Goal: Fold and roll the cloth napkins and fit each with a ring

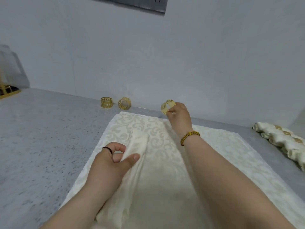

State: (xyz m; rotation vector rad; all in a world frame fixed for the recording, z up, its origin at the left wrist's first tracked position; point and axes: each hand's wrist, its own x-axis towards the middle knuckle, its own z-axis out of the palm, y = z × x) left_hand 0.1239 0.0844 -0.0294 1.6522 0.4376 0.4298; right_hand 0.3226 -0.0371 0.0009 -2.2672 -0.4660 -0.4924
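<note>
left hand (113,157) grip around the rolled napkin (139,142), right hand (179,113) pinch grip on a gold ring (167,106) (near the wall (198,63))

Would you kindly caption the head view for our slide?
Left hand holds the rolled napkin while right hand pinches a gold ring.

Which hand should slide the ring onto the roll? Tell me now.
Right. The right hand pinches a gold ring near the far end of the rolled napkin; the left hand grips the roll, holding it together.
</note>
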